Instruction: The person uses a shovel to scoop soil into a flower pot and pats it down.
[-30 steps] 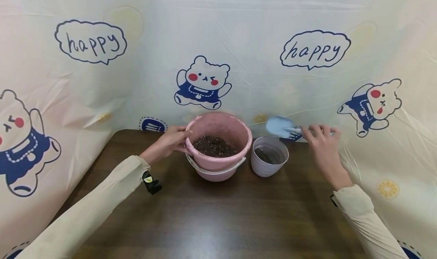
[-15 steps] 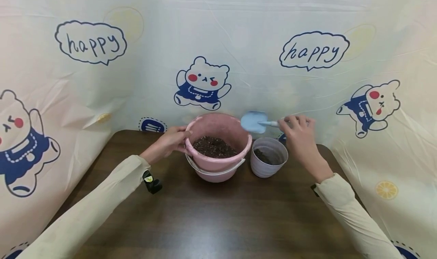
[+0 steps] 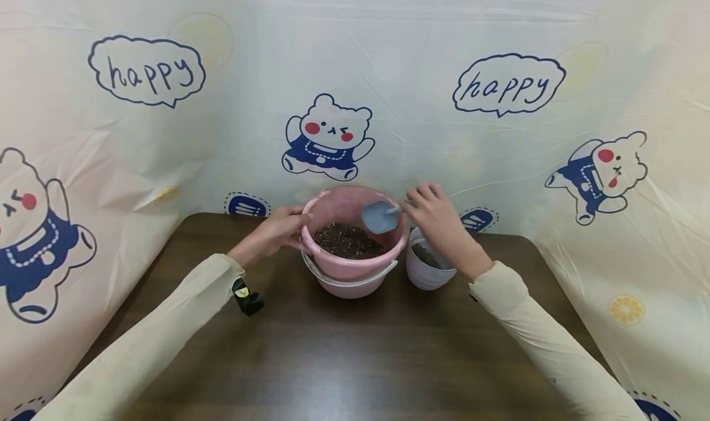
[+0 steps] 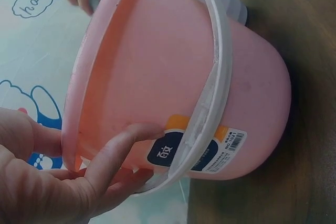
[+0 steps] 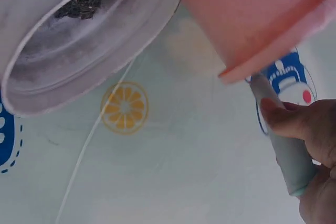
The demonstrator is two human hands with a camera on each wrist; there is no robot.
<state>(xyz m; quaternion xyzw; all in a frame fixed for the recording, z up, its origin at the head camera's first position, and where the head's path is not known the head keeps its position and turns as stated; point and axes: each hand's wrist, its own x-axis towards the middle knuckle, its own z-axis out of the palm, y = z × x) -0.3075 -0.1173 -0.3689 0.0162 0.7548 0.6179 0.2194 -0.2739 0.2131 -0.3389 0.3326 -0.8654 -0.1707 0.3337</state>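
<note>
A pink bucket with dark soil inside stands on the table, its white handle hanging down around the front. My left hand grips the bucket's rim at the left; in the left wrist view some fingers lie along the outer wall near a label. My right hand holds a light blue trowel by its handle. The trowel's blade is over the bucket's mouth, tilted above the soil. Beneath my right hand a whitish pot holds a little soil.
The brown wooden table extends toward me. Behind and at both sides hangs a pale printed cloth with bears and lettering, close behind the bucket and pot. A black device is on my left wrist.
My right hand has carried the trowel leftward, from above and behind the pot to over the bucket's opening. My left hand keeps its grip on the rim.
</note>
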